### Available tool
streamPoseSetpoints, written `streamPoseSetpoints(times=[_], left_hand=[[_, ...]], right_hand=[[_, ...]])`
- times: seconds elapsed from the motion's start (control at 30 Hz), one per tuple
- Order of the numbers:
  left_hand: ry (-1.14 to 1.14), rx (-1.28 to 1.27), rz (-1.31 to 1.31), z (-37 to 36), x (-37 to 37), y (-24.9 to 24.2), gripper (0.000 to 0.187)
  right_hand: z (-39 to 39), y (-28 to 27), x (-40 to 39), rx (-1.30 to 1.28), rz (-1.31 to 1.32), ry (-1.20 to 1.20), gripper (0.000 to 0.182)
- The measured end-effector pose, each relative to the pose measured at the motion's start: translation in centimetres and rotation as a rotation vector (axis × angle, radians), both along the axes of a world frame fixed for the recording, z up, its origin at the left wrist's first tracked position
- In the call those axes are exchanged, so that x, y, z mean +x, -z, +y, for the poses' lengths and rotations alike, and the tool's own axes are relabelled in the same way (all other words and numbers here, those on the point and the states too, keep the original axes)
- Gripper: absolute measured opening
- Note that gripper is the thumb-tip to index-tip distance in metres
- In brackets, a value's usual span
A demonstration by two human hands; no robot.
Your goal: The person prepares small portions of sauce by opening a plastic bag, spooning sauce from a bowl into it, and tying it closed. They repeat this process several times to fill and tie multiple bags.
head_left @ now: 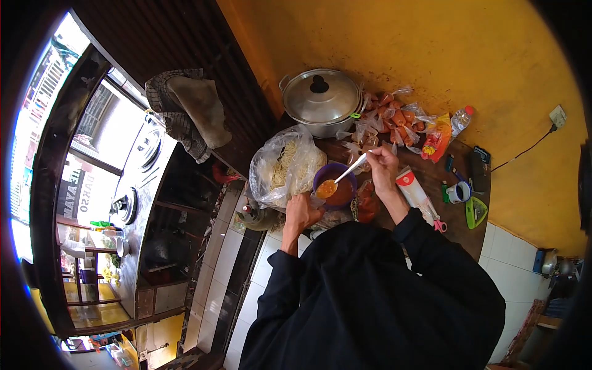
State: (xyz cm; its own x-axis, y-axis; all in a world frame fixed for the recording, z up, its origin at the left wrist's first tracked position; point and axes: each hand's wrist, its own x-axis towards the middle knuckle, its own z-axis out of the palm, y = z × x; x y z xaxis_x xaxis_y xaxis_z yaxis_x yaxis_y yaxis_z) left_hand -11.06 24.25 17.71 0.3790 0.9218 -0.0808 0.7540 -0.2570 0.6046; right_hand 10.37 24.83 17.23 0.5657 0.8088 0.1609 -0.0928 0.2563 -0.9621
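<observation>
Sauce (340,196) in a purple bowl (336,169), toward the left edge of the table (433,174).
Orange-red and fluid, with a lighter, lumpy portion in the head of the white spoon (353,166), over the bowl's left side. Right hand (383,169): raised right of the bowl, fingers closed about the spoon's handle, which slants down leftward. Left hand (301,213): at the bowl's near-left rim, fingers curled; whether they grip anything cannot be told.
</observation>
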Motion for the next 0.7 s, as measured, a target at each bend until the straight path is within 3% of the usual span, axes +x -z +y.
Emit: streamPoseSetpoints(times=[0.03,0.13,0.17,0.27,0.33,0.4,0.5,0.6,0.7], left_hand=[[0.012,0.039,0.005,0.1,0.3,0.1,0.033],[-0.021,0.021,-0.097,0.6,1.5,0.0,0.034],[-0.022,0.023,-0.096,0.7,1.7,-0.1,0.034],[-0.015,0.083,-0.14,0.9,1.5,-0.4,0.033],[-0.025,0.072,-0.122,1.0,1.0,-0.3,0.033],[-0.025,0.054,-0.113,1.0,0.7,0.1,0.034],[-0.032,0.04,-0.094,1.0,0.5,0.0,0.036],[-0.049,0.03,-0.138,1.0,0.2,1.0,0.037],[-0.073,0.05,-0.169,0.8,-0.1,1.4,0.037]], right_hand=[[-0.3,-1.0,-1.0,0.018,0.025,-0.038,0.006],[-1.7,-3.7,-3.3,0.058,-0.462,-0.187,0.007],[-1.8,-4.5,-3.7,0.06,-0.461,-0.188,0.007],[-1.8,-6.6,-3.7,0.22,-0.587,0.0,0.01],[-1.6,-8.2,-2.7,0.172,-0.558,0.101,0.009],[-1.3,-6.5,-1.5,0.095,-0.497,0.039,0.008],[-0.2,-1.3,-0.9,0.181,-0.764,-0.001,0.007],[-1.1,2.3,-1.3,0.013,-0.647,-0.05,0.008],[-1.4,4.7,-1.8,0.006,-0.565,-0.07,0.009]])
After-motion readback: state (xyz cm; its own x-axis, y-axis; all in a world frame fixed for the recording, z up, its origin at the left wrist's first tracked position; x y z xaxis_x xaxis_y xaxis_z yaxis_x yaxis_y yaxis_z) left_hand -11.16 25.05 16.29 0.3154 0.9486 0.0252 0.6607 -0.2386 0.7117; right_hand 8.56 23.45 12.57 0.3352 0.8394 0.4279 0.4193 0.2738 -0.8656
